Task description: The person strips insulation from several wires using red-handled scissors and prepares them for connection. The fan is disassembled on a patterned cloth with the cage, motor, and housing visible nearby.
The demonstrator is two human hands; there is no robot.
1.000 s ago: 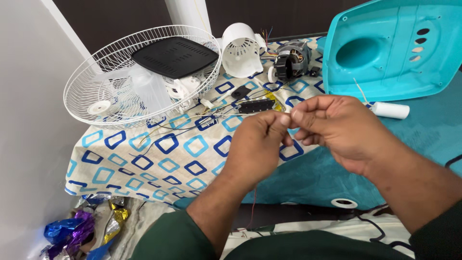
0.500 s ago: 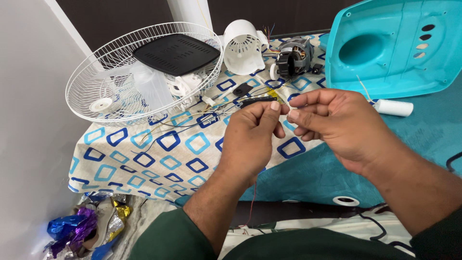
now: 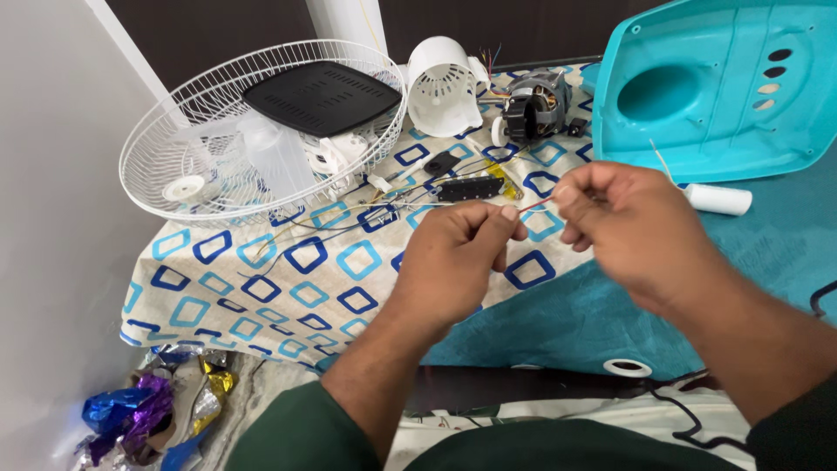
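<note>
The bench (image 3: 288, 288), under a cloth of blue squares, carries a white wire fan guard (image 3: 218, 131), a teal fan housing (image 3: 724, 96) and a bare fan motor (image 3: 534, 106). Above the cloth, the left hand (image 3: 458, 257) and right hand (image 3: 628, 227) are each closed in a fingertip pinch on a thin red wire (image 3: 536, 206) stretched between them. For clean work here, I judge the pinches should sit close together, the pull light and even, so the fine wire neither slips nor snaps.
</note>
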